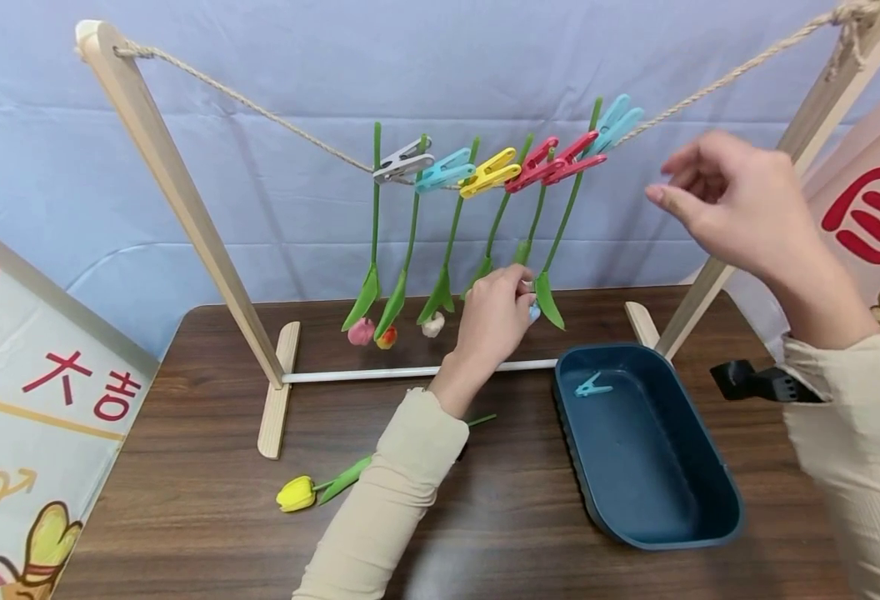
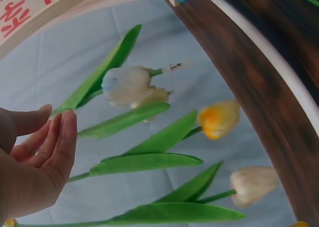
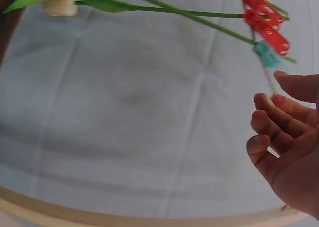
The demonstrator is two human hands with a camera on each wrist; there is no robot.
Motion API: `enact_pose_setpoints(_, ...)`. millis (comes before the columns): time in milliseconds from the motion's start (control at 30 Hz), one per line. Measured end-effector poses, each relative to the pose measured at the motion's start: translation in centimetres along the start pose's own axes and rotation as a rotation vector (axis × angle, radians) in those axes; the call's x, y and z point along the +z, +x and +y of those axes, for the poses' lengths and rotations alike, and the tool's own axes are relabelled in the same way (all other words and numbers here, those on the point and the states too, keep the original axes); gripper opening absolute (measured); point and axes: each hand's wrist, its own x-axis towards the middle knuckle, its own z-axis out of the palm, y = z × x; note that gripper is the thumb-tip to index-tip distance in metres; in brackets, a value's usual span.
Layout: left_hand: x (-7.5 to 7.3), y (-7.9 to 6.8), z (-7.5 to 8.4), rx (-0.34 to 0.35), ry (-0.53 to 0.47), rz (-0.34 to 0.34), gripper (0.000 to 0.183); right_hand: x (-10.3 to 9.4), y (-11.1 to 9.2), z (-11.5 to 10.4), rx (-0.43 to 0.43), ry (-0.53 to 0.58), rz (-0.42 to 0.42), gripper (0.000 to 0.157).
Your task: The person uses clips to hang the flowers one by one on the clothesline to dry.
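Note:
Several artificial tulips hang head down from a twine line, each stem clipped by a coloured clothespin. At the row's right end a light blue clothespin (image 1: 616,123) clips the last stem, beside two red clothespins (image 1: 536,164). My left hand (image 1: 492,315) is among the lower leaves, partly covering the pale blue tulip (image 2: 119,85). In the left wrist view its fingers are extended, fingertips close to the tulip's leaf (image 2: 107,67), with no grip showing. My right hand (image 1: 743,204) is raised right of the light blue clothespin, fingers loosely bent and holding nothing.
A wooden frame (image 1: 177,192) carries the twine (image 1: 260,108). On the brown table (image 1: 185,500), a yellow tulip (image 1: 297,493) lies partly beneath my left forearm. A dark blue basin (image 1: 638,450) at right contains a light blue clothespin (image 1: 593,386).

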Motion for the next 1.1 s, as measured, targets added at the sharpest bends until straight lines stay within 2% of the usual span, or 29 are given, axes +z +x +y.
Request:
enact_pose_setpoints(67, -0.1, -0.2, -0.4, -0.016, -0.004, -0.003, 0.018, 0.6, -0.9, 1.0, 0.045, 0.017, -0.071, 0.014)
enact_pose_setpoints(133, -0.1, -0.4, -1.0, -0.031, -0.007, -0.001, 0.018, 1.6, -1.7, 2.2, 0.077, 0.030, -0.180, 0.010)
enact_pose_setpoints(367, -0.7, -1.3, -2.8, -0.068, 0.021, 0.002, 0.014, 6.4, -4.8, 7.4, 0.166, 0.101, -0.646, 0.012)
enact_pose_setpoints(500, -1.2, -1.8, -3.8, -0.102, 0.046, -0.041, 0.013, 9.3, -7.0, 10.0, 0.233, 0.152, -0.790, 0.012)
enact_pose_setpoints(633, -1.6, -2.3, -4.8, -0.120, 0.085, -0.083, 0.010, 11.9, -9.1, 11.7, 0.252, 0.203, -0.865, 0.016)
enact_pose_setpoints(733, -1.8, -2.7, -5.6, -0.144, 0.095, -0.116, 0.008, 13.4, -10.4, 12.3, 0.259, 0.198, -0.886, 0.021)
enact_pose_setpoints(900, -2.2, -3.4, -6.5, -0.185, 0.113, -0.154, 0.006, 15.2, -11.8, 13.0, 0.278, 0.153, -0.872, 0.021)
enact_pose_setpoints(1033, -2.4, -3.8, -7.0, -0.207, 0.122, -0.183, 0.005, 16.1, -12.5, 13.3, 0.291, 0.140, -0.846, 0.006)
enact_pose_setpoints(1100, -2.4, -4.0, -7.2, -0.211, 0.131, -0.195, 0.006, 16.4, -12.7, 13.4, 0.285, 0.138, -0.833, 0.008)
